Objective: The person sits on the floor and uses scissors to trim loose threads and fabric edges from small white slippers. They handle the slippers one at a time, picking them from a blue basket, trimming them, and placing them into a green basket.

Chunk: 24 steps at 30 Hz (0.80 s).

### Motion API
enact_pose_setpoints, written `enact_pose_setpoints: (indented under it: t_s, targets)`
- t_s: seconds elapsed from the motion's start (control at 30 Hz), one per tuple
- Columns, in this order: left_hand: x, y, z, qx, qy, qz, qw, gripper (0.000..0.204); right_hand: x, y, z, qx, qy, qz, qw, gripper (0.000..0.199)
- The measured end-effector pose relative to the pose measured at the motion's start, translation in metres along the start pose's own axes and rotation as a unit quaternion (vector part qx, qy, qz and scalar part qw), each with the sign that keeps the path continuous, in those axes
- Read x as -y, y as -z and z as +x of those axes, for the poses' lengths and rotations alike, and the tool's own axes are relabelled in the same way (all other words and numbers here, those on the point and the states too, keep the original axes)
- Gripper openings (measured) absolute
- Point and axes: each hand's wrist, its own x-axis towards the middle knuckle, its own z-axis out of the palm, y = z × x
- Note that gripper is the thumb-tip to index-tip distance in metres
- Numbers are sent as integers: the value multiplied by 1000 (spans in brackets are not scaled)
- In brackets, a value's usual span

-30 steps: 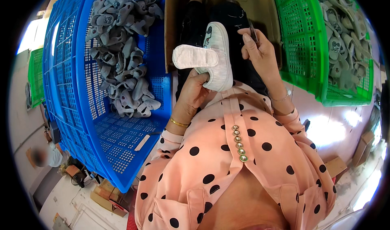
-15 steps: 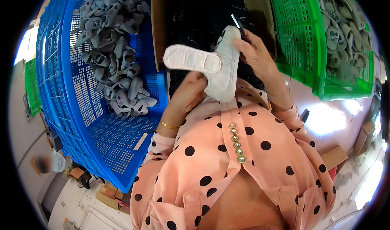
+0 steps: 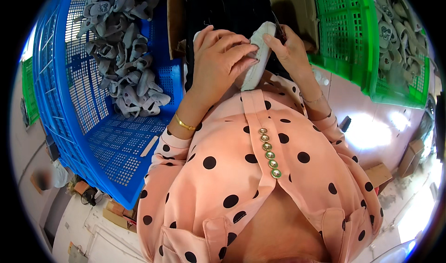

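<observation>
A white fabric shoe upper (image 3: 260, 60) is held upright in front of my chest, its side and stitched edge facing me. My right hand (image 3: 293, 51) grips its upper end, thumb pressed on the white face. A dark thin tool with a narrow blade, likely thread snips (image 3: 278, 29), sticks up from behind those same fingers. From the other side, my left hand (image 3: 220, 60) has bent fingers, tips pinching the upper's left edge near the opening. That hand covers the upper's strap and much of its left side.
At left stands a blue plastic crate (image 3: 111, 151) holding a heap of grey shoe uppers (image 3: 123, 44). A green crate (image 3: 346, 44) with more grey uppers is at right. Between them sits an open cardboard box (image 3: 297, 12). Small cartons (image 3: 378, 174) lie on the floor at lower right.
My left hand has risen from below the strap to the upper's left side, now covering the strap. The upper has turned to a narrower view. My right hand keeps its hold.
</observation>
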Motion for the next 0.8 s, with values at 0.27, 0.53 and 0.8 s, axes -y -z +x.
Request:
enact_pose_setpoints:
  t_s: [0.27,0.53,0.8]
  targets:
    - [13,-20,-3,9,41,-94,995,17,-16,-10,6,-1,-8,-17,1000,73]
    - [12,-28,-7,-13,136,-143,980,14,-15,-19,13,7,9,-78,997,74]
    - [23,-11,-13,36,207,-258,943,15,-6,-23,18,32,2,-84,996,70]
